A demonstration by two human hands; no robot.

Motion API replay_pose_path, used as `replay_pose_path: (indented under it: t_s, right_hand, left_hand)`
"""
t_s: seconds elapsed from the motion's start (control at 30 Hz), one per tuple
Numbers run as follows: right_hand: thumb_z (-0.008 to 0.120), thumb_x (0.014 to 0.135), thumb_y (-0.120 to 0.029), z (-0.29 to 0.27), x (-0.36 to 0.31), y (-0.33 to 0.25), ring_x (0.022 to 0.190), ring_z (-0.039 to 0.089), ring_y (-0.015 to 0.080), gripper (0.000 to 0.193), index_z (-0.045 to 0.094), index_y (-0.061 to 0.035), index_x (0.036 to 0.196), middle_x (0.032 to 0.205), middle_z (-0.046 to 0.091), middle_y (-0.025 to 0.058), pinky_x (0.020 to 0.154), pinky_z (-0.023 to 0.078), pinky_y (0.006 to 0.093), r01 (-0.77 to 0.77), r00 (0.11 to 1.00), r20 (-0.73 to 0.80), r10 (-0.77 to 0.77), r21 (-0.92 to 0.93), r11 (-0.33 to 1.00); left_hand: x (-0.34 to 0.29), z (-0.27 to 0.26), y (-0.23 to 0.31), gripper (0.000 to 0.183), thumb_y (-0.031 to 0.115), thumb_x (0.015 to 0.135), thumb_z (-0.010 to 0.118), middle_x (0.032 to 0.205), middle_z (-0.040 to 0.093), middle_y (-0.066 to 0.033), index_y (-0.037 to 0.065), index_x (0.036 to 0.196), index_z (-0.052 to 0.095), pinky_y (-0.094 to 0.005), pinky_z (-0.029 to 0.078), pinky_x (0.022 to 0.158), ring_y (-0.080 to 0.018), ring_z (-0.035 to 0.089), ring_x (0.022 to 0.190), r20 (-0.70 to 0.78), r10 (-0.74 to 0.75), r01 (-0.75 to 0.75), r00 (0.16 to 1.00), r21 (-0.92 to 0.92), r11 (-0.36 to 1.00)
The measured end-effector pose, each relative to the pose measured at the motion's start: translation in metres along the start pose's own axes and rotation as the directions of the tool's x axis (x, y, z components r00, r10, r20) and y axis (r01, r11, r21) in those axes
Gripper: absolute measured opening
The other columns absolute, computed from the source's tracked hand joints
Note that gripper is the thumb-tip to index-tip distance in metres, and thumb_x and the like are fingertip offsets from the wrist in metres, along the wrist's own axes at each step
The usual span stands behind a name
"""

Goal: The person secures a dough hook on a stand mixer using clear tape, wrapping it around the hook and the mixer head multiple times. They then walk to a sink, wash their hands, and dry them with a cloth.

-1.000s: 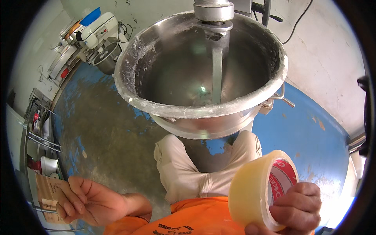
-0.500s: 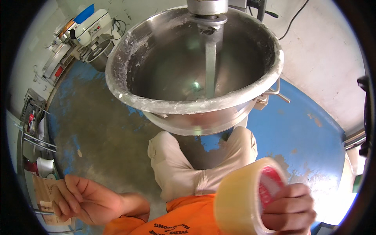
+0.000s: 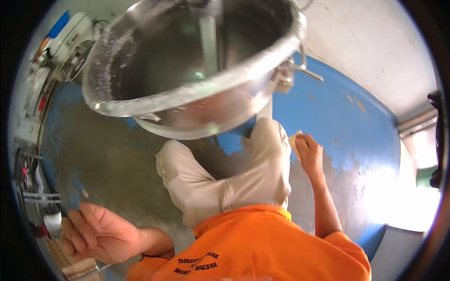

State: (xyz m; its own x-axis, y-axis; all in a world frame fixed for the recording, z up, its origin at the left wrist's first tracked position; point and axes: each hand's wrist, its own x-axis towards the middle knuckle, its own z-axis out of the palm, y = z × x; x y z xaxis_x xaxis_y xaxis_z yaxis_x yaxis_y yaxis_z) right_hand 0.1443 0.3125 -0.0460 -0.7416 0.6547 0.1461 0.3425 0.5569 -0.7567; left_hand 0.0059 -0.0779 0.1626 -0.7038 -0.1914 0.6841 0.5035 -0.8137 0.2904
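My right hand point(image 3: 310, 157) is down beside my right knee, fingers closed on a roll of tape point(image 3: 295, 143). Only a pale yellowish edge of the roll shows; the knee and fingers hide the rest. At the lower left, my left hand point(image 3: 101, 234) is raised with its fingers curled in and the thumb close to them. Whatever it may hold is too small or hidden to make out. In front of my knees stands a large steel mixing bowl point(image 3: 201, 114), its rim smeared with white residue, with a metal mixer arm point(image 3: 209, 44) reaching down inside.
A metal handle point(image 3: 307, 72) sticks out from the bowl's right side. Far left, a white mixer point(image 3: 70, 37) stands by the wall, with a wire rack point(image 3: 42, 196) nearer. Worn blue paint covers the floor point(image 3: 337, 103). A pale wall point(image 3: 365, 51) rises at the right.
My right hand has carried the tape roll away from my chest, forward and down to beside my right knee. The left hand stays raised and curled. The view has tilted, shifting the bowl up and left.
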Motion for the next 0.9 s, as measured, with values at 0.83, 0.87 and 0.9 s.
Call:
replay_pose_path:
  t_s: [0.83,0.87,0.9]
  right_hand:
    - [0.081,0.072,-0.018,0.038,-0.030,0.058,0.097,0.059,0.0308,0.060,0.051,-0.0023,0.121,0.112,0.055,0.0180,0.088,0.049,0.0416,-0.134,0.950,-0.258,0.176,0.172,0.976]
    - [0.083,0.069,-0.018,0.013,-0.018,0.006,0.095,0.058,0.0280,0.062,0.052,-0.0020,0.120,0.111,0.054,0.0157,0.087,0.049,0.0400,0.055,0.963,-0.260,0.066,0.429,0.902]
    - [0.083,0.070,-0.017,-0.013,-0.017,-0.046,0.097,0.058,0.0266,0.059,0.053,-0.0020,0.119,0.109,0.055,0.0148,0.084,0.050,0.0398,0.323,0.926,-0.308,-0.220,0.337,0.885]
  left_hand:
    - [0.002,-0.005,-0.007,0.028,0.005,0.080,0.079,0.089,0.058,0.0096,0.019,0.101,0.069,-0.0200,0.046,0.054,-0.0079,0.057,0.073,0.198,0.106,-0.134,0.974,0.131,0.982]
    - [0.002,-0.005,-0.008,0.027,0.006,0.080,0.079,0.089,0.058,0.0096,0.019,0.101,0.069,-0.0201,0.046,0.054,-0.0078,0.057,0.073,0.195,0.106,-0.137,0.975,0.150,0.979]
    - [0.002,-0.005,-0.010,0.026,0.006,0.081,0.079,0.089,0.057,0.0097,0.019,0.100,0.069,-0.0201,0.046,0.054,-0.0076,0.057,0.073,0.198,0.114,-0.144,0.974,0.145,0.979]
